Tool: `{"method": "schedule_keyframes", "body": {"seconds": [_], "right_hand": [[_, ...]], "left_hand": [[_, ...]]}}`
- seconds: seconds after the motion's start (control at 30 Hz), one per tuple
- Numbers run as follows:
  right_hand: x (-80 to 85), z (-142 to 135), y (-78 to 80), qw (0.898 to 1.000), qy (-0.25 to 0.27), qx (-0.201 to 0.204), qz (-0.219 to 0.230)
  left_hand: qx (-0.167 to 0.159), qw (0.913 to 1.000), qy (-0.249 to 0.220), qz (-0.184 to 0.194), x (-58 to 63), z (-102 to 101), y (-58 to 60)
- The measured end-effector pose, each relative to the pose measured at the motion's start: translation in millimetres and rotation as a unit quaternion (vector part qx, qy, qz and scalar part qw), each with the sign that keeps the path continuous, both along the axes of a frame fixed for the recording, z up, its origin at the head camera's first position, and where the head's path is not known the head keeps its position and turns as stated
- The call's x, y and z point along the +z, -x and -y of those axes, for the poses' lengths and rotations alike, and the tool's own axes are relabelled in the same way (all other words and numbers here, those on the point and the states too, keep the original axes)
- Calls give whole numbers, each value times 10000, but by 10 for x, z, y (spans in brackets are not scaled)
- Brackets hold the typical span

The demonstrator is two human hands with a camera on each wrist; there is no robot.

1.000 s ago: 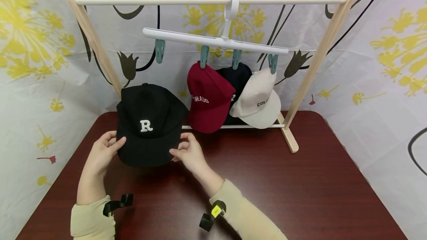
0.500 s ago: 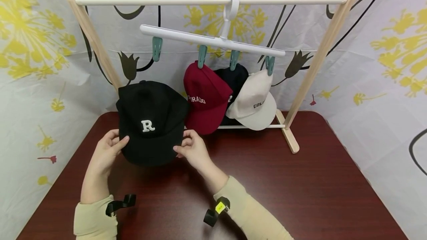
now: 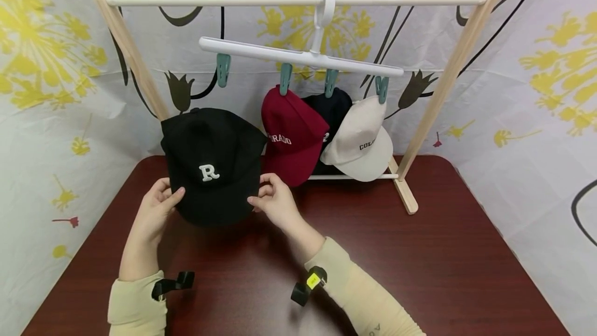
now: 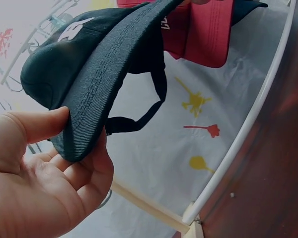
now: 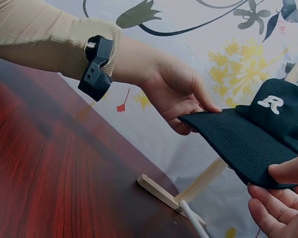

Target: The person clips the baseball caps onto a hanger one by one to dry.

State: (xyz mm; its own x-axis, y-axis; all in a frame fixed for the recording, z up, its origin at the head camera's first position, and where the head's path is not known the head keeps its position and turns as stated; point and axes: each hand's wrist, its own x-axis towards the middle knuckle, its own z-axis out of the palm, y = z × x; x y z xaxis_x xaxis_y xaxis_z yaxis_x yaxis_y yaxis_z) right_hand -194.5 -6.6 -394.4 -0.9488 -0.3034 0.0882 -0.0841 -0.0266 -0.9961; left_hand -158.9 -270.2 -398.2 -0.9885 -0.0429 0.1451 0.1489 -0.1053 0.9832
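A black baseball cap (image 3: 212, 170) with a white letter R is held up by its brim above the table, its front facing me. My left hand (image 3: 158, 209) pinches the brim's left edge, thumb on top and fingers beneath, as the left wrist view shows with the brim (image 4: 102, 84) between them. On the opposite edge my right hand (image 3: 277, 204) pinches the brim in the same way. Beyond the cap, a white hanger (image 3: 298, 57) carries several green clips, and its leftmost clip (image 3: 223, 70) holds nothing. The cap's back strap (image 4: 156, 99) hangs in a loop.
Clipped on the hanger are a red cap (image 3: 291, 144), a dark cap (image 3: 338, 102) partly hidden, and a cream cap (image 3: 361, 141). The rack's white rail (image 3: 186, 1) bears the hanger between wooden legs. Below lies a dark red table (image 3: 420, 268).
Both hands have moved the black cap slightly up and to the right. The hanger swung a little left and back again.
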Motion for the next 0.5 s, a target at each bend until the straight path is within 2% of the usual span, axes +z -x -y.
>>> {"method": "schedule_keyframes", "body": {"seconds": [0.13, 0.37, 0.5], "right_hand": [[-88, -3, 78, 9999, -39, -55, -81], [216, -69, -61, 9996, -154, 39, -234], [228, -73, -45, 9993, -158, 54, -320]], "left_hand": [[-115, 9994, -285, -169, -24, -15, 32], [-209, 9976, -514, -414, -8, -35, 81], [-238, 9961, -660, -532, -3, -46, 102]]}}
